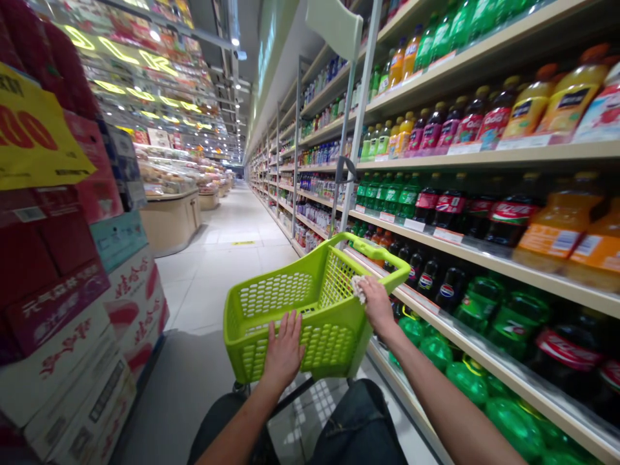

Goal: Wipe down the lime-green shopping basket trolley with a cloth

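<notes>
Head view shows a green shopping cart [334, 336] standing on the pale floor [213, 284], in front of the person's dark-trousered knees [361, 426]. The left hand [285, 349] lies against its near side, fingers extended and slightly apart, gripping nothing. The right hand [378, 305] has its fingers closed on a crumpled pale cloth [358, 289] at the cart's upper rim, near the handle [375, 247]. Just beside the cart, on the right, shelves [484, 259] carry rows of drink bottles [508, 213]. Stacked cartons [58, 368] stand on the left below a yellow sign [39, 139]; a wood-sided display counter [169, 223] stands farther down the aisle.
</notes>
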A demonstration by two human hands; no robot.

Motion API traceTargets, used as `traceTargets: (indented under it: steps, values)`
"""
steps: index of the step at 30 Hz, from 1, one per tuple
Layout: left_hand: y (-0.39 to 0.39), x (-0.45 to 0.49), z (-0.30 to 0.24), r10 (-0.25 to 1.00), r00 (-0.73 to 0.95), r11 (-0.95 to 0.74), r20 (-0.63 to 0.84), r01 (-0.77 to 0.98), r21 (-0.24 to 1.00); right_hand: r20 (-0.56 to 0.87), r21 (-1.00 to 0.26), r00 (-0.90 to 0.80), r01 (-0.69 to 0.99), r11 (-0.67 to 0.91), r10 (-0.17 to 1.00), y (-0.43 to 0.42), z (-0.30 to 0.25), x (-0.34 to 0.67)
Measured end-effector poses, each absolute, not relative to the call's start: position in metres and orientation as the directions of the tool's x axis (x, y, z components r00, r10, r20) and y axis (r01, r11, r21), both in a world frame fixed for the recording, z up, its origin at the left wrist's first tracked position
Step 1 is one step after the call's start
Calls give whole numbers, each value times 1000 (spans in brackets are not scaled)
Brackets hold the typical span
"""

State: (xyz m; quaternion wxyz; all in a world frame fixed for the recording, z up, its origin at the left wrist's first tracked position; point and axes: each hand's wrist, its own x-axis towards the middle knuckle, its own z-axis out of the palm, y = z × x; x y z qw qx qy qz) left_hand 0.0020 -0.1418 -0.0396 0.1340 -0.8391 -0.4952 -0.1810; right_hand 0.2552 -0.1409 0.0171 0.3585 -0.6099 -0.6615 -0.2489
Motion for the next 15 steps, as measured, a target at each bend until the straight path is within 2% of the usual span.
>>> traceTargets:
  steps: [4,6,11,13,15]
  values:
    - [-143,7,-39,783,447,-476,432,878,-45,739,-30,-211,939,344,640,-139,-4,218]
    - [-142,5,-37,782,462,-488,418,871,-52,720,-6,-270,919,394,640,-138,-10,211]
    - [-143,1,-30,794,483,-512,370,859,-22,776,-107,-40,975,195,629,-138,3,242]
    - [-145,1,-26,800,475,-511,366,859,2,780,-114,-49,969,218,623,-137,1,239]
    - [-145,0,-24,801,474,-515,365,857,17,757,-76,-152,945,317,636,-138,-7,224]
